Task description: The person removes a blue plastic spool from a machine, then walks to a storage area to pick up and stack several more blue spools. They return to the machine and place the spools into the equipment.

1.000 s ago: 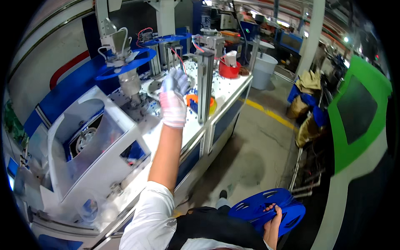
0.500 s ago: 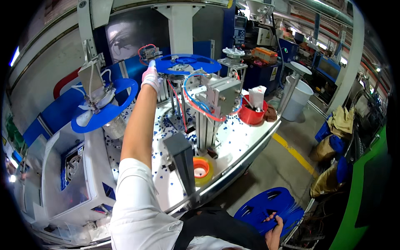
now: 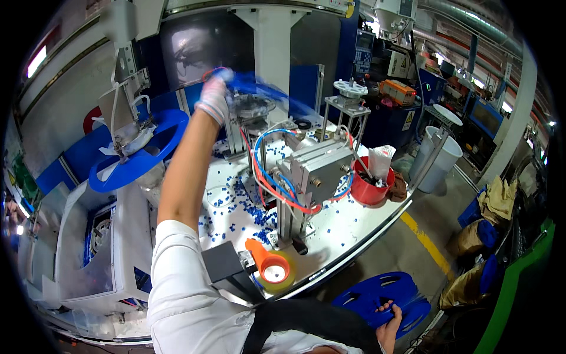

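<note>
My left hand [image 3: 214, 99], in a pale glove, is stretched far forward and grips the left edge of a blue plastic reel disc [image 3: 268, 91]. This disc is smeared by motion and tilts above a round metal fixture [image 3: 252, 107] on the machine table. Low on the right, my right hand [image 3: 389, 317] is closed on the edge of blue slotted reel discs [image 3: 377, 290], which seem to be stacked; how many I cannot tell. Another blue disc [image 3: 132, 176] hangs under the machine's suction arm [image 3: 122, 133] at the left.
Blue bits litter the white table [image 3: 330, 248]. A metal cylinder block [image 3: 321, 168] with red and blue hoses stands mid-table. Nearer are a grey post [image 3: 224, 262] and an orange tape roll [image 3: 273, 272]. A red tub [image 3: 371, 189] sits at the right; a white bin [image 3: 439, 156] stands beyond.
My left hand has lifted the blue disc from its flat position, tilting it and uncovering the fixture beneath. My right hand keeps its hold on the discs. The view has shifted slightly.
</note>
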Tool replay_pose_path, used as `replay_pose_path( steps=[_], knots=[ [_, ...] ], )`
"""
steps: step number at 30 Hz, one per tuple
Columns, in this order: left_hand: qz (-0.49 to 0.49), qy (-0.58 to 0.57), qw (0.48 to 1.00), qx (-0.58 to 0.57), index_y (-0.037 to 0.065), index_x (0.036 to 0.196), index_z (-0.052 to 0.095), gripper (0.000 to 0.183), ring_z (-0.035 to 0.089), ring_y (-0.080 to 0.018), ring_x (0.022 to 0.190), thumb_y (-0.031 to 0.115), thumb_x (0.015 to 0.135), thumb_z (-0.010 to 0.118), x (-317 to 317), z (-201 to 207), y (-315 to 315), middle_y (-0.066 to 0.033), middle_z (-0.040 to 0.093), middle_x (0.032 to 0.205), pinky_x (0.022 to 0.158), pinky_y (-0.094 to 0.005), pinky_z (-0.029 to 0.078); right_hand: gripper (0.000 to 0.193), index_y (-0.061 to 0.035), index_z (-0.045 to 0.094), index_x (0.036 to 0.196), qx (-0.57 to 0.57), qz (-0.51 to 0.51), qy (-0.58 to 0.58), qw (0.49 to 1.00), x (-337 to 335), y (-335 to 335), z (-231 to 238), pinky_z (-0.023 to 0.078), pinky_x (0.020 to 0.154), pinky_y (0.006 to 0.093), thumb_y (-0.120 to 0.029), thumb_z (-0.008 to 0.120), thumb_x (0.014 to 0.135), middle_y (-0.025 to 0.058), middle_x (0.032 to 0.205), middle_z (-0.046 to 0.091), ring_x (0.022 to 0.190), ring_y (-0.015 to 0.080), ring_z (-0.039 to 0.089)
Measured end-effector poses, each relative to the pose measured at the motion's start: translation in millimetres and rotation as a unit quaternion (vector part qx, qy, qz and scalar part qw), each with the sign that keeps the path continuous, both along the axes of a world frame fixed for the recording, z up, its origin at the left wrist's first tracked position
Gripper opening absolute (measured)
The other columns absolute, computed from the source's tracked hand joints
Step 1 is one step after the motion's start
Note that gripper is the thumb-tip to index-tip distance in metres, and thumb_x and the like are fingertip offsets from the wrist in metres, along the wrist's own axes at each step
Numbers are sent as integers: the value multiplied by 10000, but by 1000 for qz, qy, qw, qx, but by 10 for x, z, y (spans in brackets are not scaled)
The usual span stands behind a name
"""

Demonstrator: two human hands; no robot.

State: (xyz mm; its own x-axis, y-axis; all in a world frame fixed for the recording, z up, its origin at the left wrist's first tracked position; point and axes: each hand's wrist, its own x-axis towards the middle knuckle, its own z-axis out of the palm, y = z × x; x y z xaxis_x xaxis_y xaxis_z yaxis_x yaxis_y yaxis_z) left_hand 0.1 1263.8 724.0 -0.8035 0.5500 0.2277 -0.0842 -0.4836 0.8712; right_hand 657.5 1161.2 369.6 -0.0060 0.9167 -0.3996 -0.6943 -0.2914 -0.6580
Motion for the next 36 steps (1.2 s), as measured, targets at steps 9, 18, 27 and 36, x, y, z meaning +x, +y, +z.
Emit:
replay_pose_path(
  steps=[9, 18, 27, 36],
  knots=[
    [5, 251, 957, 147, 106, 905, 569, 181, 509, -129, 562, 200, 793, 675, 772, 1256, -1056, -11, 573, 677, 492, -257, 398, 153, -88, 573, 920, 28, 22, 2, 999, -21, 230, -112, 452, 706, 337, -207, 571, 822, 27, 784, 559, 731, 180, 534],
    [348, 499, 709, -356, 53, 1057, 532, 310, 562, -146, 661, 125, 787, 666, 985, -643, -3876, -40, 613, 749, 599, -251, 444, 149, -79, 557, 929, -18, 132, 45, 990, 348, 187, -251, 465, 710, 343, -202, 547, 844, 40, 784, 571, 711, 185, 549],
    [751, 461, 387, -273, -1, 1210, 495, 460, 615, -163, 760, 49, 782, 657, 2140, 804, -6428, -69, 654, 820, 706, -246, 490, 164, -100, 575, 917, -84, 296, -6, 951, 821, -322, -512, 434, 719, 330, -229, 572, 816, 21, 766, 549, 725, 176, 522],
    [393, 150, 879, 227, -16, 1200, 528, 345, 595, -166, 902, 34, 864, 581, 2456, -516, -6007, -77, 618, 1030, 754, -280, 507, 148, -114, 572, 911, -57, 263, -18, 963, 655, -1081, -363, 438, 699, 317, -238, 540, 837, 8, 769, 546, 717, 166, 515]
  ],
)
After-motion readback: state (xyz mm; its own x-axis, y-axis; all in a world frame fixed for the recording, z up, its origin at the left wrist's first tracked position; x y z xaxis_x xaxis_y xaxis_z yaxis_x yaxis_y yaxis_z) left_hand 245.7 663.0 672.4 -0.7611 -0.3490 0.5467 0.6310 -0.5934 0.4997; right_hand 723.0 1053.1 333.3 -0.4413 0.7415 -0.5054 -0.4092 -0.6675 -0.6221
